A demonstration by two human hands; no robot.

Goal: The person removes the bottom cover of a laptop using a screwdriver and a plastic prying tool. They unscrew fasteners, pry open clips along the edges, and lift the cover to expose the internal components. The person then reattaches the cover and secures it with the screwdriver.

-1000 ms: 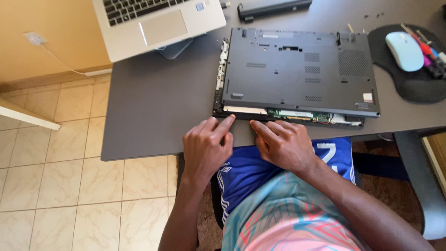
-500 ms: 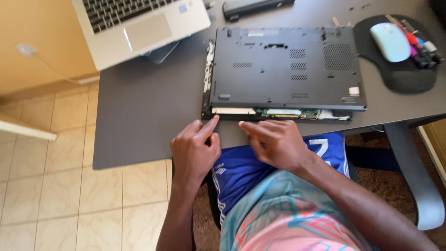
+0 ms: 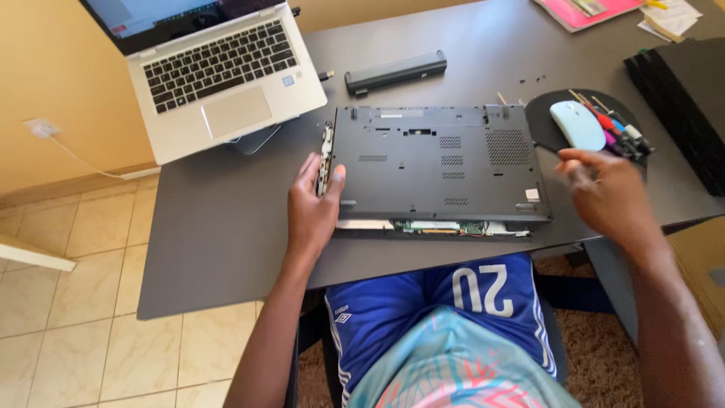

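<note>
A dark grey laptop [image 3: 438,162] lies upside down on the grey desk [image 3: 219,227], its front edge open so that circuit parts show. My left hand [image 3: 313,204] holds the laptop's left edge, thumb on the bottom cover. My right hand [image 3: 604,193] hovers blurred past the laptop's right side, fingers apart and holding nothing, just below a black mouse pad [image 3: 547,125]. On the pad lie a pale blue mouse [image 3: 578,125] and several small screwdrivers [image 3: 615,125].
An open silver laptop [image 3: 219,75] stands at the back left. A black battery bar [image 3: 396,72] lies behind the dark laptop. A black case [image 3: 683,98] sits at the right, pink papers [image 3: 585,9] at the back. A white cable [image 3: 75,155] hangs over the tiled floor.
Both hands left the laptop's front edge. The left went to its left side and took hold; the right swung out toward the mouse pad. The view tilted up the desk.
</note>
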